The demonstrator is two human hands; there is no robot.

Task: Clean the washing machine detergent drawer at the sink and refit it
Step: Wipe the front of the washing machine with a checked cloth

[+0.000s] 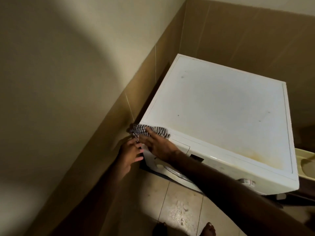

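Beige walls with a darker brown tiled band meet in a dim corner, and a white washing machine (221,116) stands pushed into it, its flat top marked with a few small specks and a yellowish stain near the front right edge. Pale floor tiles (179,210) spread below, worn and blotchy in the middle, and two bare feet (208,229) show at the bottom edge of the view.

At the machine's front left corner lies a striped cloth (148,131) — dark and light bands, bunched over the top edge where the detergent drawer (180,147) sits in the front panel. Only the drawer's white face shows, right of the cloth; whether it is fully home I cannot tell.

Reaching across from the lower right, the right hand (158,145) lies on the cloth with fingers stretched out fairly straight, pressing it against the corner rather than curling round it. The left hand (130,155) is just below and to the left, beside the machine's side, palm turned toward the panel; its fingers are extended and slightly spread, and the fingertips meet the hanging lower edge of the cloth — a true pinch cannot be made out.

A dark control window (196,157) sits on the front panel near the right forearm, and a pale basin edge (305,160) shows at the far right beside the machine.
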